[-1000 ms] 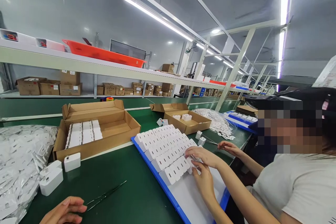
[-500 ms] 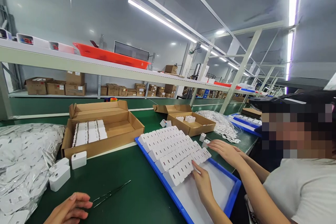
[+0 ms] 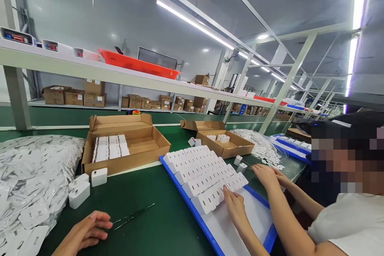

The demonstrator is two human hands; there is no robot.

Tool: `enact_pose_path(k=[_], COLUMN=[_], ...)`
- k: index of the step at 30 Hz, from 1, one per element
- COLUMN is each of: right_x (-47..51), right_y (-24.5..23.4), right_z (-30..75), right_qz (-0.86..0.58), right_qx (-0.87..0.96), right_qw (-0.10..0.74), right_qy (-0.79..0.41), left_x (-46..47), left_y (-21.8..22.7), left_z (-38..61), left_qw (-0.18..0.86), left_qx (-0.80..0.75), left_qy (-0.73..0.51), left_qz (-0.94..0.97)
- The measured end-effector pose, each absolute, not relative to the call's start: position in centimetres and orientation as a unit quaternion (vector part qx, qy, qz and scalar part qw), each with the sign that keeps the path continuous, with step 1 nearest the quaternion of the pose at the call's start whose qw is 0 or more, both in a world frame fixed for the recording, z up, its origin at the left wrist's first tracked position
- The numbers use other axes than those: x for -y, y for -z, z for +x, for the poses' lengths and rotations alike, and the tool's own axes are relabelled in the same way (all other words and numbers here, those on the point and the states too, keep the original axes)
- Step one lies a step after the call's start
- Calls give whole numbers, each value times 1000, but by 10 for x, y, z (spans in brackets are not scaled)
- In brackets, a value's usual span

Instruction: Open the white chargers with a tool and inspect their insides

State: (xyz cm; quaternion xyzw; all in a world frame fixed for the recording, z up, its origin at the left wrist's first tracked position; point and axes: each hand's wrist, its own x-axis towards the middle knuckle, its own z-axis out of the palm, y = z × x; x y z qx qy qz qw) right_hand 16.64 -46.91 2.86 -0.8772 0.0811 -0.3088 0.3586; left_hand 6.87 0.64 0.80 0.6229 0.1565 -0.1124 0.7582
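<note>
Blocks (image 3: 199, 174), white and slotted, stand in close rows in the far part of the blue tray (image 3: 222, 230). The right hand (image 3: 236, 206) is over the tray, its index fingertip at the nearest row; whether it pinches a block, I cannot tell. The left hand (image 3: 87, 232), well left of the tray, is spread, fingers loosely bent. Its fingertips are just beside the tweezers (image 3: 135, 216), which lie on the green bench (image 3: 177, 236) between that hand and the tray; contact is too hard to judge.

Left of the tray too are three loose blocks (image 3: 79, 196), a bag of white parts (image 3: 36, 180) and an open carton (image 3: 156, 148) holding white pieces in rows. Behind the tray stands a second carton (image 3: 238, 151). A co-worker's hands (image 3: 264, 174) are near the tray's right side.
</note>
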Motion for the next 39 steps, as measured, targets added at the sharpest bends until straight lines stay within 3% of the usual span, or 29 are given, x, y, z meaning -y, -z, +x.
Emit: enact_pose_path(k=[14, 20, 25, 30, 39], right_x=[466, 382, 241, 150, 109], right_y=[-74, -101, -64, -8, -43], right_z=[153, 113, 85, 100, 165], right_qz=[-957, -963, -911, -885, -896], right_qx=[-59, 40, 365, 453, 381], right_qw=[194, 152, 175, 80, 204], right_qy=[207, 217, 79, 74, 102], left_x=[-8, -8, -8, -14, -19], left_y=[-24, -19, -24, -46, -31], left_z=[63, 64, 59, 54, 67], left_qw=[726, 739, 736, 743, 754], left_qx=[-119, -116, -132, -180, -132], left_qy=[75, 59, -25, -94, -164], left_qz=[673, 661, 663, 638, 623])
